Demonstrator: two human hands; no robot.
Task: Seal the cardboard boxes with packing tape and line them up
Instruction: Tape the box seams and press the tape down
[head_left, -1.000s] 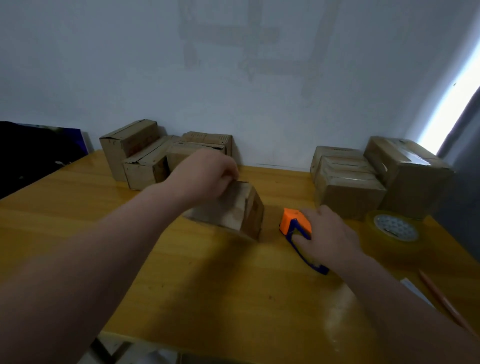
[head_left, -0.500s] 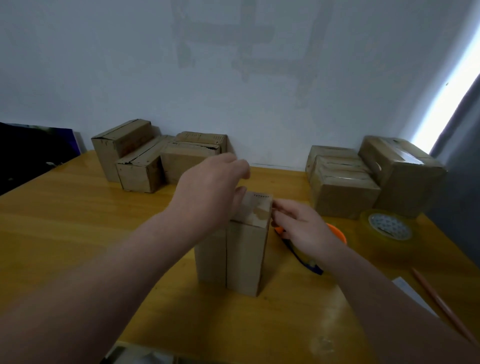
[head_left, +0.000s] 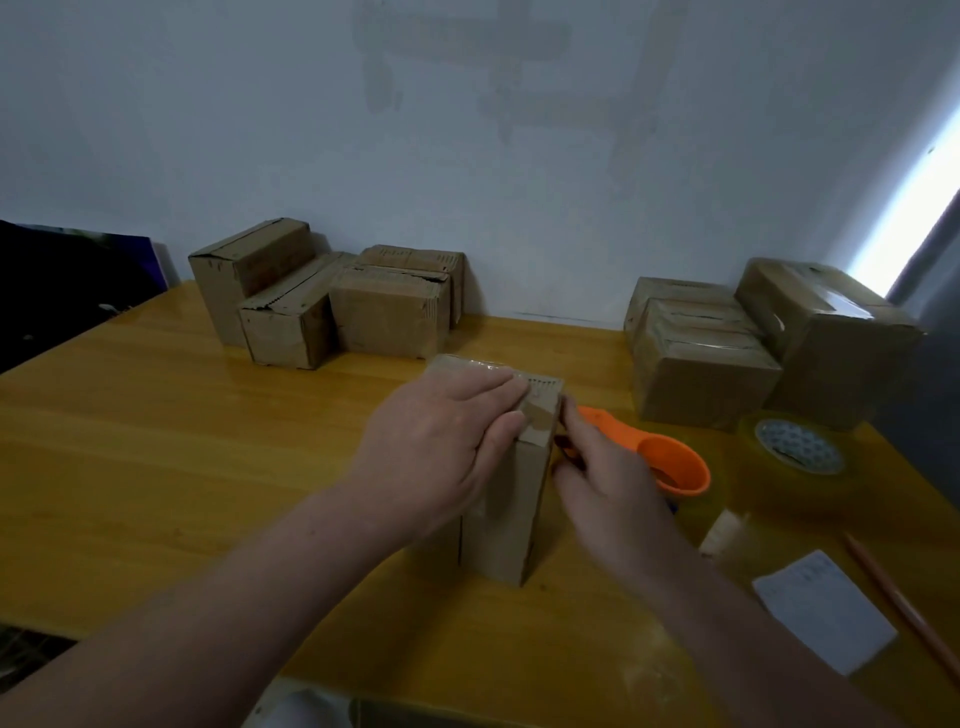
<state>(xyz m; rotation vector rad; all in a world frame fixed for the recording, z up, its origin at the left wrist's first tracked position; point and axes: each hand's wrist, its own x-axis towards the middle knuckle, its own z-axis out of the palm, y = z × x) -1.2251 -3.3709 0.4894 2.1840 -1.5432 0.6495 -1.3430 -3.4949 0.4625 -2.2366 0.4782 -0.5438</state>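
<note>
The box (head_left: 517, 499) was stood up to seal its end, left hand (head_left: 436, 457) flat on top, right hand (head_left: 610, 486) hard to tell.

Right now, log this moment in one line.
box: upright | left hand: flat on top | right hand: at right edge | dispenser: behind right hand

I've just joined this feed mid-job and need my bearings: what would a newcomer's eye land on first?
A cardboard box stands upright in the middle of the wooden table, the left hand flat on its top and the right hand at its upper right edge. An orange tape dispenser lies just right of it, a tape roll beyond. By the wall sit a back-left box cluster and a back-right box cluster.
</note>
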